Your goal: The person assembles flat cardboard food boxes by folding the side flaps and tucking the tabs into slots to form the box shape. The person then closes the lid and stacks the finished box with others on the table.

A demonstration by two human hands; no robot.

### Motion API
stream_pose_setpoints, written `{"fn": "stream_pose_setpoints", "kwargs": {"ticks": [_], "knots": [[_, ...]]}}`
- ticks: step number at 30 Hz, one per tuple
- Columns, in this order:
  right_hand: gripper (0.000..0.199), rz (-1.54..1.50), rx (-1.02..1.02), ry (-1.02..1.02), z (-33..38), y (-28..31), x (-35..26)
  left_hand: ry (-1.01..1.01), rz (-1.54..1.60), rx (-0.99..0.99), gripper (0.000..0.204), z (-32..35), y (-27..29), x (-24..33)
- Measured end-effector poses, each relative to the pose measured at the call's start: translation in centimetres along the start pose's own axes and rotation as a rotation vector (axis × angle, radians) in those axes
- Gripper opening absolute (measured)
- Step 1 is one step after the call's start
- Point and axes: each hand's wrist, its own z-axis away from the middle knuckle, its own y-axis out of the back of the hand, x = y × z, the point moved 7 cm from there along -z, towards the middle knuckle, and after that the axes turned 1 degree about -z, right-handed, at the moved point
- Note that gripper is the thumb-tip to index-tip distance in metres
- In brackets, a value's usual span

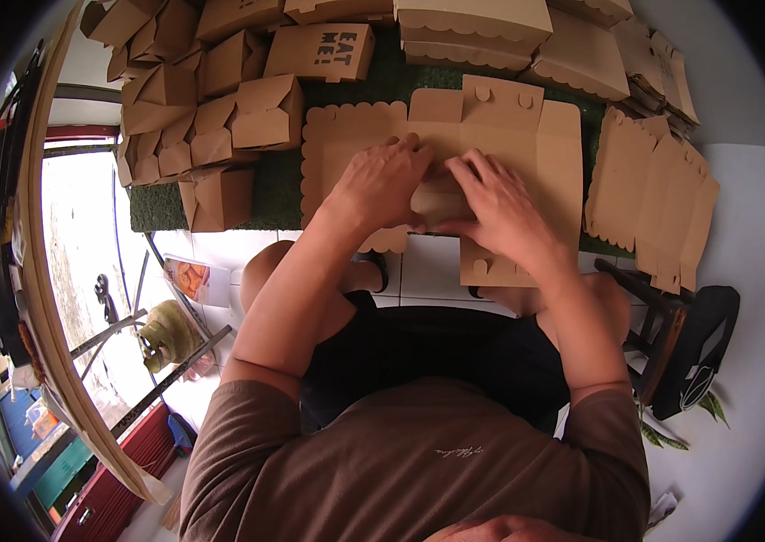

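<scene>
A flat brown cardboard box blank [491, 126] with scalloped edges lies unfolded on a green mat [279, 185] in front of me. My left hand [381, 181] presses on its middle panel, fingers spread and pointing away. My right hand [498, 203] rests beside it, fingers bent over a fold in the middle of the blank. The two hands nearly touch. Part of the blank is hidden under them.
Several folded brown boxes [220, 108] are piled at the left and back of the mat. Flat blanks [649, 194] are stacked at the right and at the back [473, 27]. My knees are below, over white floor tiles [428, 271]. A dark stool [671, 334] stands at right.
</scene>
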Motion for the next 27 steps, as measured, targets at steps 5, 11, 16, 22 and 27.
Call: {"fn": "stream_pose_setpoints", "kwargs": {"ticks": [5,11,16,22,27], "knots": [[0.09,0.044,-0.002,0.026,0.2,0.2,-0.2,0.012,-0.001,-0.034,0.076,0.0,-0.1,0.1],[0.097,-0.005,-0.027,0.006,0.0,0.1,0.0,0.021,-0.011,-0.044,0.075,0.1,0.1,0.3],[0.101,0.016,-0.052,-0.012,0.1,0.3,0.5,0.016,-0.002,-0.038,0.077,0.0,0.0,0.3],[0.101,-0.014,-0.025,-0.013,-0.1,1.0,1.1,0.031,0.007,-0.073,0.081,0.2,0.1,0.1],[0.103,0.021,-0.041,-0.004,0.0,1.0,0.7,0.033,-0.002,-0.081,0.081,0.1,0.3,0.5]]}}
